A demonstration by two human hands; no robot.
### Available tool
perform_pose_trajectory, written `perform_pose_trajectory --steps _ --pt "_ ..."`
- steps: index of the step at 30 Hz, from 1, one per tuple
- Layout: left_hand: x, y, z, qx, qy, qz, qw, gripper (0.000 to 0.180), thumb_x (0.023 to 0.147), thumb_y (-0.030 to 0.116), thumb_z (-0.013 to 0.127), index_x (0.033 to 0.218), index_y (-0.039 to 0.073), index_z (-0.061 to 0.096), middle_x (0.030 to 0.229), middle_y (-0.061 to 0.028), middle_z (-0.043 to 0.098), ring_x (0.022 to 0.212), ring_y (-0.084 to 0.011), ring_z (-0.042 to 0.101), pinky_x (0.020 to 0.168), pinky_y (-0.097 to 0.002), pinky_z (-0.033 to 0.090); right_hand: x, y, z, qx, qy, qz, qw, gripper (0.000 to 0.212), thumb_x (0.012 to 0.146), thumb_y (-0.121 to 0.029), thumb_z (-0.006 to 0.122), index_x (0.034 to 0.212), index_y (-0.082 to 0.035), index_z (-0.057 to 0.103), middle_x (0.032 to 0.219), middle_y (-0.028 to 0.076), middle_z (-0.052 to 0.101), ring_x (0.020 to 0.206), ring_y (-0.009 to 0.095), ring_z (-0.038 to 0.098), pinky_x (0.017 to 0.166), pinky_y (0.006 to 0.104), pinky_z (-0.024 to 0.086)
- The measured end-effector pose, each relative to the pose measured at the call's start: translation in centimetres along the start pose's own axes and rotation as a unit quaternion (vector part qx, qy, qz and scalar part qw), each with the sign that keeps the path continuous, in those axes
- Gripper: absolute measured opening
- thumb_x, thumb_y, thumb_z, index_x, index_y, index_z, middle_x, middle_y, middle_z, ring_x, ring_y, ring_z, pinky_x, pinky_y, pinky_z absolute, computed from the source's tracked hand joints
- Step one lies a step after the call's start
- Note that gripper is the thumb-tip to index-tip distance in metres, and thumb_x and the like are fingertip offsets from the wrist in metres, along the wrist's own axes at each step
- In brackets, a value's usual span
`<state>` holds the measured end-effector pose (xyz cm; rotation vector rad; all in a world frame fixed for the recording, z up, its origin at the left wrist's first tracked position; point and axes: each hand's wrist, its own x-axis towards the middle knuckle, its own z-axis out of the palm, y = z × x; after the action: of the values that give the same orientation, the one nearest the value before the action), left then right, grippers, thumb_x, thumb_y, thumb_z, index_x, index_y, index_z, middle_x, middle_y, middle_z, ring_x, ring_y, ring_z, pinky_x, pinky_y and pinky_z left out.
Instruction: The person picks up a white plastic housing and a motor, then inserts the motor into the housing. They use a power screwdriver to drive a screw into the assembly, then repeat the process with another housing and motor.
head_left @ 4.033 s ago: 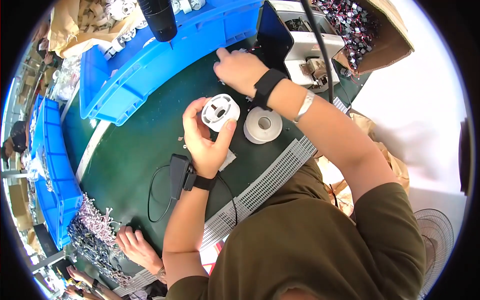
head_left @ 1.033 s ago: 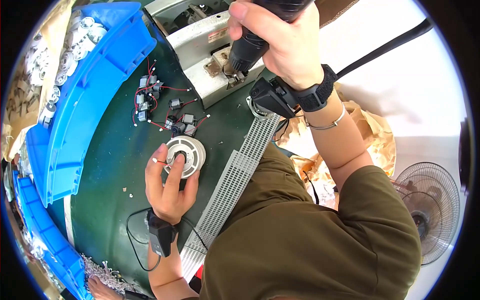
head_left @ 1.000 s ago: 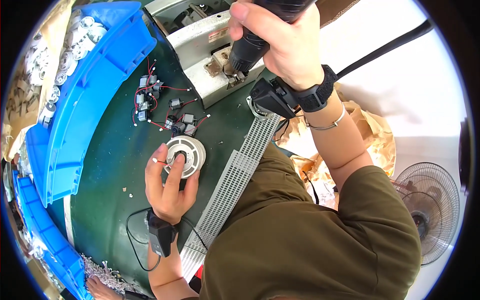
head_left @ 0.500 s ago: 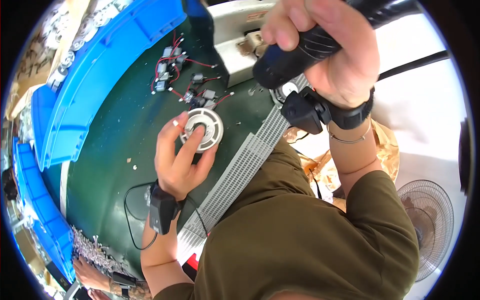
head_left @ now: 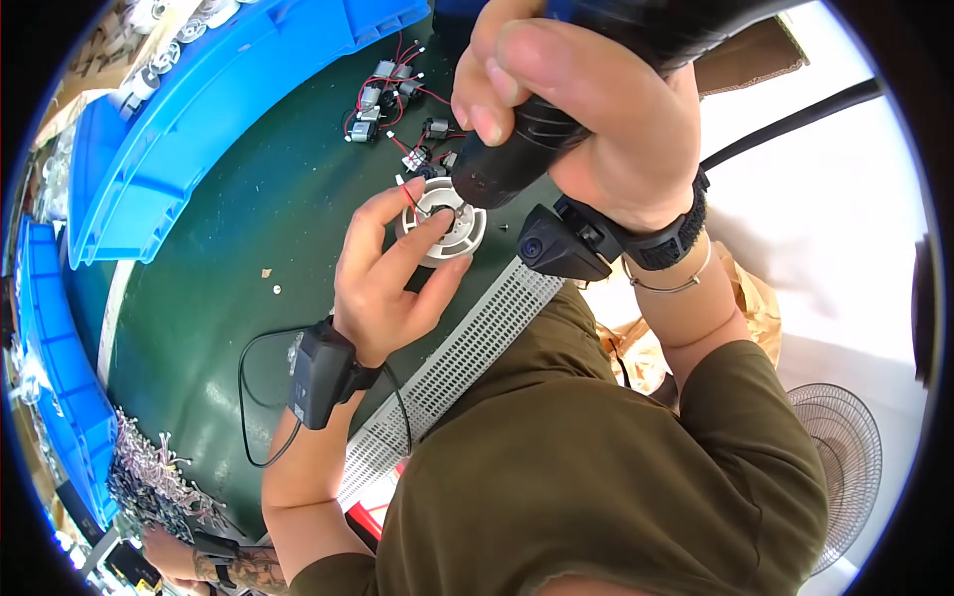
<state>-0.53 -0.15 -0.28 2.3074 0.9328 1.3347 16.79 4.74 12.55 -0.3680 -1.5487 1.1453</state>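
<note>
On the green table, my left hand grips a white round plastic housing, its thumb and fingers around the rim and one finger reaching toward the centre. A short red wire stands up from the housing beside those fingers. My right hand is wrapped round a thick black powered screwdriver. The tool slants down to the left, its tip end over the housing's right side; whether the bit touches a screw is hard to see. A tiny screw lies on the table just right of the housing.
Several small motors with red wires lie beyond the housing. Blue bins line the left side. A perforated white strip edges the table near me. At lower left, another person's hand is by piled wired parts. A fan stands right.
The screwdriver in my right hand has come down and left onto the housing. My left hand and the housing sit further up and right in the picture, as the whole view has shifted.
</note>
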Motion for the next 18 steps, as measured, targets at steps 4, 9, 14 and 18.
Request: perform_pose_trajectory --steps 4,9,14,18 --pt "0.0 0.1 0.0 0.010 0.004 0.001 1.000 0.038 0.063 0.004 0.076 0.099 0.000 0.065 0.114 -0.0207 0.053 0.097 -0.0309 0.058 0.078 -0.0348 0.050 -0.4 -1.6 1.5 0.075 0.130 0.178 0.973 0.063 0.074 0.009 0.060 0.130 0.008 0.032 0.072 0.007 0.060 0.061 0.013 0.057 0.057 0.0240 0.045" --pt "0.8 1.2 -0.6 -0.086 0.019 -0.107 0.990 0.035 0.065 0.004 0.076 0.098 0.001 0.065 0.113 -0.0189 0.054 0.094 -0.0277 0.060 0.075 -0.0323 0.050 -1.1 0.4 -0.1 0.138 0.110 0.105 0.979 0.043 0.074 0.009 0.060 0.114 0.007 0.047 0.073 0.010 0.060 0.060 0.015 0.056 0.057 0.0255 0.047" --pt "1.4 2.0 0.0 -0.072 0.017 -0.150 0.986 0.032 0.067 0.003 0.075 0.097 0.004 0.067 0.114 -0.0134 0.056 0.085 -0.0208 0.062 0.072 -0.0292 0.050 -0.5 -0.6 0.0 0.162 0.059 0.142 0.975 0.033 0.072 0.011 0.062 0.104 0.007 0.053 0.068 0.009 0.058 0.057 0.015 0.056 0.054 0.0248 0.047" --pt "1.1 1.9 0.5 -0.083 0.033 -0.178 0.980 0.021 0.069 0.001 0.073 0.090 0.005 0.070 0.106 -0.0093 0.061 0.087 -0.0218 0.060 0.070 -0.0294 0.049 0.1 -1.7 1.9 0.137 0.135 0.154 0.969 0.043 0.072 0.013 0.061 0.113 0.007 0.048 0.068 0.008 0.058 0.057 0.013 0.056 0.054 0.0236 0.046"
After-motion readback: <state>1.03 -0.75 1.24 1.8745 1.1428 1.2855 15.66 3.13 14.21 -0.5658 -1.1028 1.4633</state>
